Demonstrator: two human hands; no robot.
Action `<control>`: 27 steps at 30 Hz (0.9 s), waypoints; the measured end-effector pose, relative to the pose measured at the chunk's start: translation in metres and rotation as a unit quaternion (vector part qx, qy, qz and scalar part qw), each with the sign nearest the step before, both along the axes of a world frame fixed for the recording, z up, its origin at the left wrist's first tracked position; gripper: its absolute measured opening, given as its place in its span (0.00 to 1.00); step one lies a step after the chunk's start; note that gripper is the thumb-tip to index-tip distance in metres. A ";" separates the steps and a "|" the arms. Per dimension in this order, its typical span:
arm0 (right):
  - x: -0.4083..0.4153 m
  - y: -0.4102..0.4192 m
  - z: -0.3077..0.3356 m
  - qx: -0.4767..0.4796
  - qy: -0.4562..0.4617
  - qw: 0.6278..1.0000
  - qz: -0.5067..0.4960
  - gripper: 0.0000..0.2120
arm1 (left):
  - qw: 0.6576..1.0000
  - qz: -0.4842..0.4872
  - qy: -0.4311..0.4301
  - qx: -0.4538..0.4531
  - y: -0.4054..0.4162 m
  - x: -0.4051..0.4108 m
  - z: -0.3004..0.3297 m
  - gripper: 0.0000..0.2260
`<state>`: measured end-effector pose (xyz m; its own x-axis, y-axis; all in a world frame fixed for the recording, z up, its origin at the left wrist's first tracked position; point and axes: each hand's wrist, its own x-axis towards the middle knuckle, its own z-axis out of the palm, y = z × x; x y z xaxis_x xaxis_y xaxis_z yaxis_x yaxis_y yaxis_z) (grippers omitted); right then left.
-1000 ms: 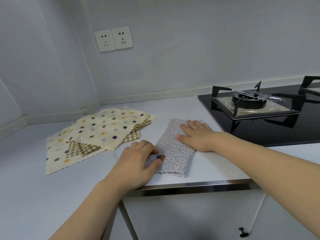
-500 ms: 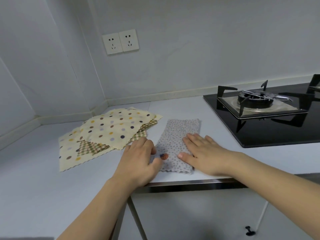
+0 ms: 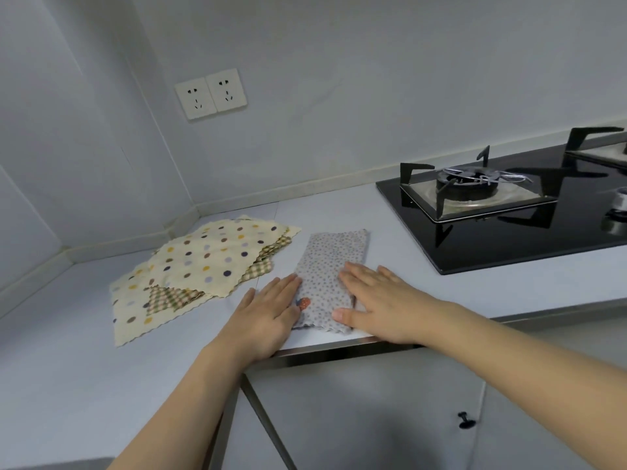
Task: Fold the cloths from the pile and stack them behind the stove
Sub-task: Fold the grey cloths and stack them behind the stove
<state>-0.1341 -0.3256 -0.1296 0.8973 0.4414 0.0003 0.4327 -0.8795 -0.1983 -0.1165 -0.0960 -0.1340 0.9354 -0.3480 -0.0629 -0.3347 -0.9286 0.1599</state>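
A grey speckled cloth [image 3: 334, 266], folded into a long strip, lies on the white counter [image 3: 84, 368] near its front edge. My left hand [image 3: 268, 317] lies flat with straight fingers on the strip's near left edge. My right hand [image 3: 380, 307] presses flat on its near right side. To the left sits the pile of cloths [image 3: 203, 266]: cream ones with coloured dots on top, checked ones partly showing beneath. The black stove [image 3: 509, 212] with its burner grate stands to the right.
A double wall socket [image 3: 211, 93] is on the back wall. A narrow strip of counter runs behind the stove along the wall. Below the counter edge is a cabinet door with a black knob [image 3: 465, 425].
My left hand has let go of the strip's near corner and flattened out. My right hand slid from the strip's far part toward its near end. The view has shifted slightly.
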 end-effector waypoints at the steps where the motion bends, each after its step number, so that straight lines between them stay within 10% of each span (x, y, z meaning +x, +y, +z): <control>1: -0.007 -0.001 0.000 0.025 -0.045 0.998 0.018 0.38 | 1.000 0.002 -0.003 0.002 -0.002 -0.001 0.001 0.23; 7: -0.042 -0.003 0.002 -0.004 -0.079 0.994 0.077 0.43 | 0.999 0.031 0.006 0.025 -0.007 -0.015 0.007 0.24; 16: -0.067 -0.005 -0.023 0.130 -0.171 0.975 0.058 0.15 | 0.999 0.004 0.016 0.043 -0.004 -0.064 0.008 0.47; 22: -0.072 -0.021 0.001 0.143 -0.127 0.981 0.038 0.07 | 0.963 -0.110 -0.208 -0.134 0.004 -0.089 0.005 0.13; 27: -0.054 -0.025 0.028 0.286 -0.018 0.958 -0.007 0.16 | 0.942 0.032 -0.081 -0.324 -0.008 -0.086 0.030 0.09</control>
<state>-0.1879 -0.3508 -0.1014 0.8982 0.3477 0.2691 0.4369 -0.6373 -0.6348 -0.2027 -0.1044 -0.1036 0.9344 -0.2072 0.2896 -0.3511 -0.6721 0.6519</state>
